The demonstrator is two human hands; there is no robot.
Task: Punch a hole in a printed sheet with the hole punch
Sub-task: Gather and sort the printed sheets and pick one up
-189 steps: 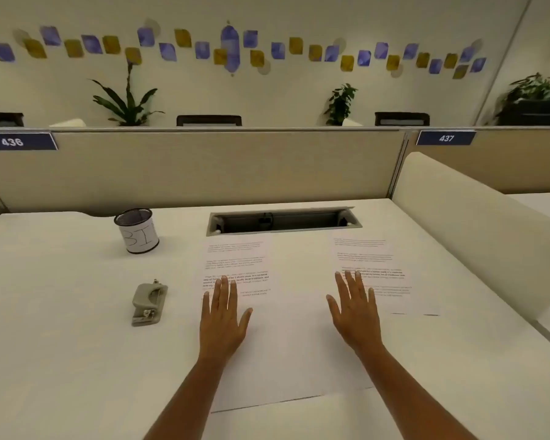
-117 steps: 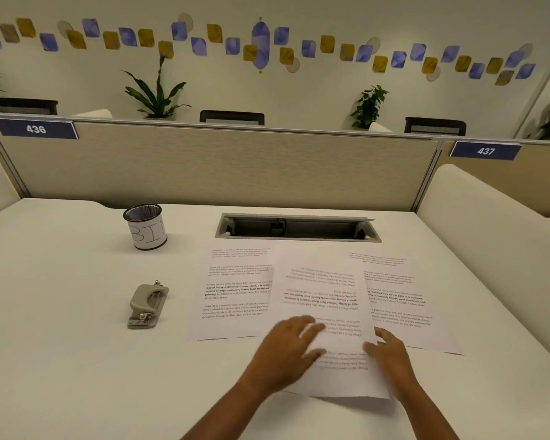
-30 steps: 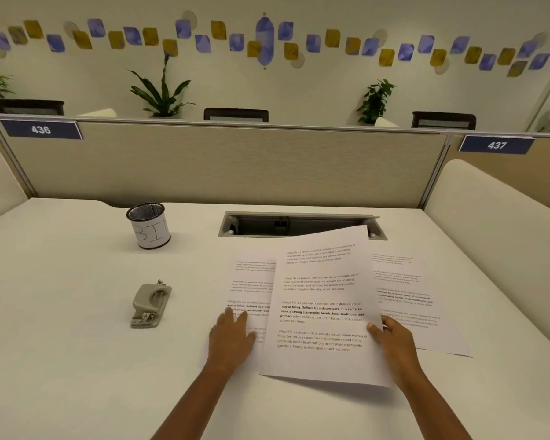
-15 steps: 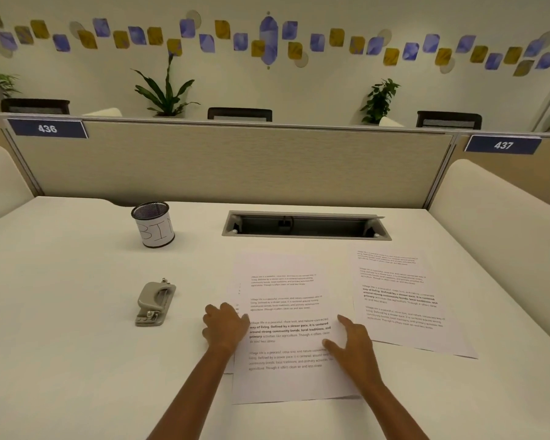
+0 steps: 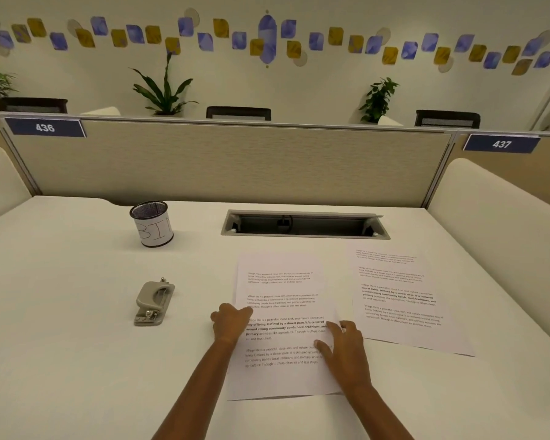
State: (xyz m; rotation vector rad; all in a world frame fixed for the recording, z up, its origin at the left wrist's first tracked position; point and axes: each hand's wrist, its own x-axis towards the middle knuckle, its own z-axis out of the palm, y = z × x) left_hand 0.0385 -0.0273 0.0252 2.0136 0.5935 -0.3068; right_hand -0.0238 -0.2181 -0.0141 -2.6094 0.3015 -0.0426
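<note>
A printed sheet (image 5: 283, 300) lies flat on the white desk in front of me, stacked on another sheet beneath it. My left hand (image 5: 231, 322) has its fingers curled at the stack's left edge. My right hand (image 5: 343, 347) rests flat on the sheet's lower right part, fingers spread. The grey hole punch (image 5: 154, 303) sits on the desk to the left of the sheets, a short way beyond my left hand, untouched. A second printed sheet (image 5: 400, 300) lies to the right, slightly angled.
A mesh cup (image 5: 152, 223) labelled "BIN" stands at the back left. A recessed cable tray (image 5: 305, 224) opens in the desk behind the sheets. A beige partition (image 5: 229, 160) closes the back, and a padded divider (image 5: 502, 211) the right side.
Over the last second the lifted sheet came down flat onto the left sheet. My left hand slid to the stack's left edge and my right hand moved onto the page.
</note>
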